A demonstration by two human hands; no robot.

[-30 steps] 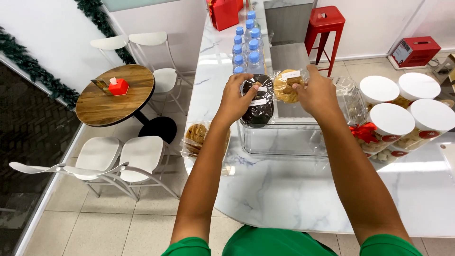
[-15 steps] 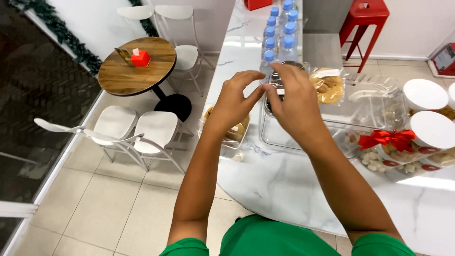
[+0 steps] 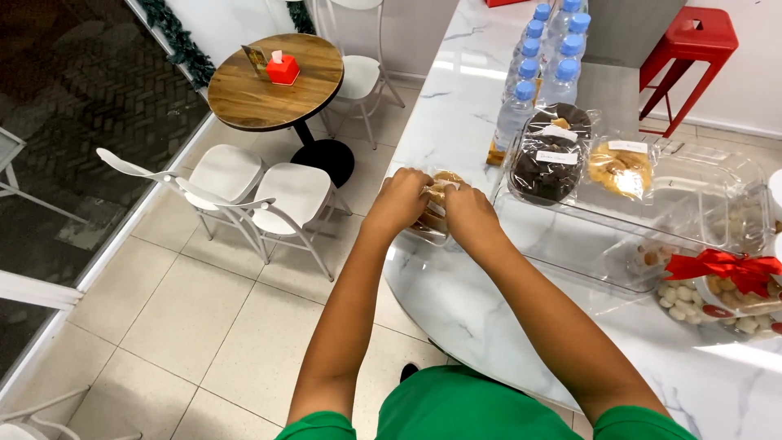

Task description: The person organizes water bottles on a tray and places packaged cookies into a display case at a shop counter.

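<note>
Clear plastic packet of pale cookies [image 3: 432,213] is sitting at the near-left edge of the marble counter [image 3: 456,122], left of the clear tray [image 3: 652,236]. Left hand [image 3: 399,200] and right hand [image 3: 470,216] are both clamping it, close together (lift stage, likely). Next move is calling for a level two-handed carry.

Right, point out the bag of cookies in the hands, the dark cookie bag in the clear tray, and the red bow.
bag of cookies [image 3: 434,213]: head view, clear wrap between the two hands.
dark cookie bag [image 3: 547,167]: head view, middle of the dark cookies.
red bow [image 3: 721,267]: head view, the knot's loops.
</note>
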